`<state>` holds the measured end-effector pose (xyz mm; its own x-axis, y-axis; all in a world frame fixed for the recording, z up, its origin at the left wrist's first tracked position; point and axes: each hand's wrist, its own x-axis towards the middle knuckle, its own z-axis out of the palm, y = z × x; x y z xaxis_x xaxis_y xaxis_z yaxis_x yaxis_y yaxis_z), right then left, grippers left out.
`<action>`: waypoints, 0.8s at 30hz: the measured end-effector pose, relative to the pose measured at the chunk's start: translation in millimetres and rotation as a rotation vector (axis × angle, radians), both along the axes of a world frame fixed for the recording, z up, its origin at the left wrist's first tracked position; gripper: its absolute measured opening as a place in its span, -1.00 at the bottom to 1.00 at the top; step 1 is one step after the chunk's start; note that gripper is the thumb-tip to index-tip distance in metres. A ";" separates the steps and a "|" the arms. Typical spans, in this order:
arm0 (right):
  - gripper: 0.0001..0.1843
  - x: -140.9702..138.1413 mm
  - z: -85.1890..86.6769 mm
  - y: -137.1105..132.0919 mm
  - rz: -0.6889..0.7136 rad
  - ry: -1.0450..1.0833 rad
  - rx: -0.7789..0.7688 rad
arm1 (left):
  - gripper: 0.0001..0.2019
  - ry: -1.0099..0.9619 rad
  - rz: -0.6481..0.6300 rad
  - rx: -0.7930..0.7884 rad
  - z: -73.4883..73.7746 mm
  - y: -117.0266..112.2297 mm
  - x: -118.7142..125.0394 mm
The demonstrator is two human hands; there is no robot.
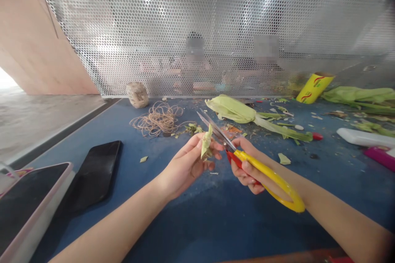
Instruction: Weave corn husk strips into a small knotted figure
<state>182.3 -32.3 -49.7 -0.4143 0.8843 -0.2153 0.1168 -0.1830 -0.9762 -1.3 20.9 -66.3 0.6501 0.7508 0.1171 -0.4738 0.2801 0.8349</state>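
Between the thumb and fingers of my left hand (185, 166) is a small folded piece of pale green corn husk (206, 143), pointing upward. My right hand (247, 168) grips scissors (271, 176) with a yellow handle and a red one. Their metal blades reach up and left, just behind and beside the husk piece. Whether the blades touch it I cannot tell. Beyond my hands lies a larger corn husk bundle (236, 109) on the blue table (191, 222). A tangle of brown twine (159, 119) is behind my left hand.
Two phones, a black one (98, 168) and one in a pink-edged case (37, 197), lie at left. A pale roll (137, 94) and a yellow tube (314, 87) stand near the perforated metal screen (166, 20). Scraps, more husks (361, 95) and a white object (364, 136) are at right.
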 end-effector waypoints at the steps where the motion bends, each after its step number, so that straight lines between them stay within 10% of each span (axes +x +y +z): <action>1: -0.49 -0.2 -0.5 0.8 -0.010 -0.014 -0.011 | -0.90 0.000 0.002 0.000 0.2 0.0 0.3; 6: -0.55 7.5 -9.2 17.0 -0.152 -0.177 0.023 | -0.90 0.025 0.054 0.006 1.8 1.6 -0.9; 10: -0.52 30.9 -19.8 37.0 -0.443 -0.777 0.328 | -0.89 0.059 0.179 0.031 0.9 6.5 -3.1; 14: -0.60 49.9 -28.0 46.6 -0.424 -1.323 0.355 | -0.84 0.046 0.269 0.044 -2.1 12.0 -4.3; 24: -0.73 50.0 -34.9 42.7 -0.287 -1.323 0.523 | -0.71 0.086 0.318 0.157 -2.3 13.0 -5.9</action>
<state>232.2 10.4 -84.6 0.0298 0.9968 0.0746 0.9891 -0.0186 -0.1463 -7.2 34.0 -68.5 0.3998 0.8941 0.2018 -0.4431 -0.0042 0.8965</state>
